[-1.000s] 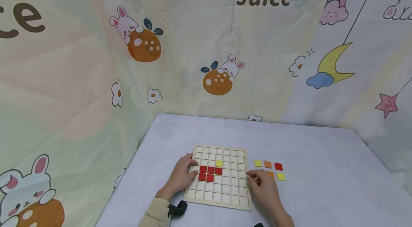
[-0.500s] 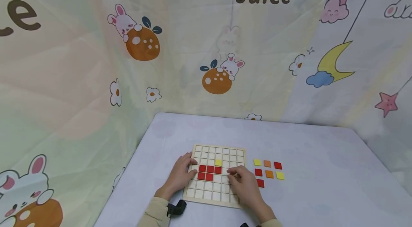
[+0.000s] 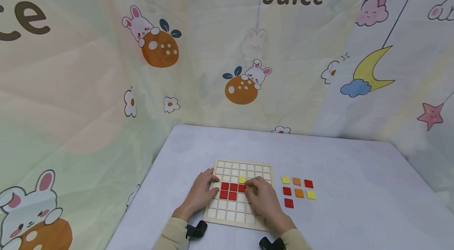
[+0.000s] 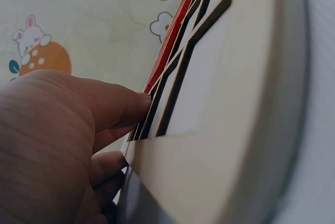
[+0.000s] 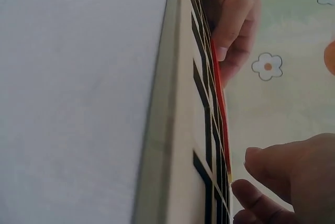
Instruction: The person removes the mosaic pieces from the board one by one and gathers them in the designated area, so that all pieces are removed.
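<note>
A wooden grid board (image 3: 234, 224) lies on the table with red tiles (image 3: 224, 194) set in two rows and one yellow tile (image 3: 242, 179) just above them. My left hand (image 3: 198, 193) rests along the board's left edge, its thumb (image 4: 123, 103) over the top face. Over the board's right half, my right hand (image 3: 262, 199) has its fingertips at the right end of the upper red row. In the right wrist view its thumb (image 5: 267, 161) and forefinger are bent toward each other close to the grid; I cannot tell whether a tile is between them.
Loose tiles lie right of the board: several red ones (image 3: 289, 203), two orange ones (image 3: 299, 193) and two yellow ones (image 3: 311, 195). Dark wrist cameras (image 3: 196, 229) sit at both sleeves. A printed cloth (image 3: 213, 45) hangs behind the table.
My right hand has moved left from beside the loose tiles onto the board, up to the red row, uncovering red loose tiles. The left hand stays at the board's left edge.
</note>
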`<state>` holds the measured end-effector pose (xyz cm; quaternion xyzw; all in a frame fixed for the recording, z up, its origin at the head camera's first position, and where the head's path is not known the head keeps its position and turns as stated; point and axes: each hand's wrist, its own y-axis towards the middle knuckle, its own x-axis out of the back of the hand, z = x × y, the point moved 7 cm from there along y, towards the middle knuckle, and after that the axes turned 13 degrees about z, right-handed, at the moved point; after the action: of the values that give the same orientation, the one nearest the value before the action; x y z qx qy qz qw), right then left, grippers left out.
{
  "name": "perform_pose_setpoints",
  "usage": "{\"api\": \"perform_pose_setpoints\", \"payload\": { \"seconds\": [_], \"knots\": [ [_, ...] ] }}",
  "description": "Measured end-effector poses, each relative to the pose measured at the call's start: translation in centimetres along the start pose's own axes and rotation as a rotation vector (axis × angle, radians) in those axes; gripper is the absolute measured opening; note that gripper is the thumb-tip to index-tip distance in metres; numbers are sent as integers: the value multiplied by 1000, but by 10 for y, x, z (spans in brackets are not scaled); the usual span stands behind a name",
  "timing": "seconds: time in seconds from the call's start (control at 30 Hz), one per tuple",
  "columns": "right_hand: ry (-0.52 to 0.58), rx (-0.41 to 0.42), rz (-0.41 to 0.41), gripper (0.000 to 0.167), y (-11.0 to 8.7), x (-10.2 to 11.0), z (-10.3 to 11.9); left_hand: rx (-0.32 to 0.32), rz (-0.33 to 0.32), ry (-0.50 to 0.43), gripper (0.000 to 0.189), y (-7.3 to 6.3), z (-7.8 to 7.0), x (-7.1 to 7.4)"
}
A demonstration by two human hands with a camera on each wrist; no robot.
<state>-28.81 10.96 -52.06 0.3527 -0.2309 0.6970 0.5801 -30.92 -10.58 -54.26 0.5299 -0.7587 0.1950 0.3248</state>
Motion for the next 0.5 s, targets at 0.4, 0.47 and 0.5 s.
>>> {"api": "perform_pose_setpoints", "payload": {
  "seconds": [0.4,0.47,0.5],
  "knots": [
    [-65,1,54,23,20,-2,1,9,1,-10,17,-1,-3,1],
    [-75,-16,68,25,24,-1,2,6,-2,-6,17,0,-3,1],
    [-79,-27,74,25,26,-1,3,4,-3,-4,17,0,-3,1]
  ]
}}
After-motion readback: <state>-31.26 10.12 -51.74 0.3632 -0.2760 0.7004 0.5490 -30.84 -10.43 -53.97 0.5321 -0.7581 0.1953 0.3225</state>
